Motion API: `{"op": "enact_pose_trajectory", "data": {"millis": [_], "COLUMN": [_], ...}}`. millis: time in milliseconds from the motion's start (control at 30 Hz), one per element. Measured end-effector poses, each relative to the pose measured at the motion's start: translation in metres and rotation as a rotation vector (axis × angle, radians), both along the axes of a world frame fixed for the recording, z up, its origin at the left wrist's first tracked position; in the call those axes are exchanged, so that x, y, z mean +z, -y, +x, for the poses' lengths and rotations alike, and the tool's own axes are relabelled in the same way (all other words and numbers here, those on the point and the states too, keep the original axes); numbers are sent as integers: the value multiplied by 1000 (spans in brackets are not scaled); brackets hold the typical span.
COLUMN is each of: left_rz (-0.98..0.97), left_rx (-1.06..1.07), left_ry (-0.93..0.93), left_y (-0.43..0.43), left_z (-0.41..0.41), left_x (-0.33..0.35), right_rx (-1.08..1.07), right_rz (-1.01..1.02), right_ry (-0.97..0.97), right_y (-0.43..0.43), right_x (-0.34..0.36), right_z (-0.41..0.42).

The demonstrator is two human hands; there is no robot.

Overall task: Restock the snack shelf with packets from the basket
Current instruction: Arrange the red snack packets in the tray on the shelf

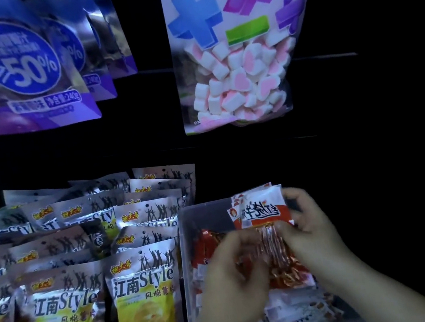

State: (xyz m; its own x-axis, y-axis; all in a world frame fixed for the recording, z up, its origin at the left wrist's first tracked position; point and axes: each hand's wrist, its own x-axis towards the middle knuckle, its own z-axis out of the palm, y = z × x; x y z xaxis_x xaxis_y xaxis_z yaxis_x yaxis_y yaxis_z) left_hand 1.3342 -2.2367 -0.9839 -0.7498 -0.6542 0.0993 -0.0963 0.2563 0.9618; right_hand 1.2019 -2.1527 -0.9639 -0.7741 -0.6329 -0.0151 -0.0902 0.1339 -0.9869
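The right hand (309,218) pinches the packets (260,209) at their 3 o'clock edge and the blurred left hand (232,274) curls on them at 8 o'clock, long axis 12-to-6, directly over the clear bin (203,212).

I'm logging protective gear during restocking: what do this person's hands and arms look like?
Both are bare. The left hand and right hand wear no gloves, and no ring, watch or bracelet shows. The forearms run uncovered to the bottom edge, no sleeve in view. The left hand is motion-blurred, so fine details there cannot be told.
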Motion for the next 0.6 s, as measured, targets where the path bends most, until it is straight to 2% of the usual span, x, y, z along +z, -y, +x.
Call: {"op": "enact_pose_trajectory", "data": {"millis": [67,133,200,433,500,600], "left_rz": [91,370,505,508,424,140], "left_rx": [130,105,76,103,151,203], "left_ry": [-36,-43,-39,-53,-39,-20], "left_y": [8,13,18,25,26,31], "left_z": [3,5,6,6,6,7], "left_x": [2,7,9,12,7,4], "right_rx": [25,83,119,-60,-52,-106], "right_rz": [-48,-50,12,46,74,23], "right_ry": [87,124,91,163,122,106], "right_y": [-7,-12,-13,-6,-5,-2], "right_x": [3,5,3,-3,-2,0], "right_z": [-5,-7,-6,-14,-13,-11]}}
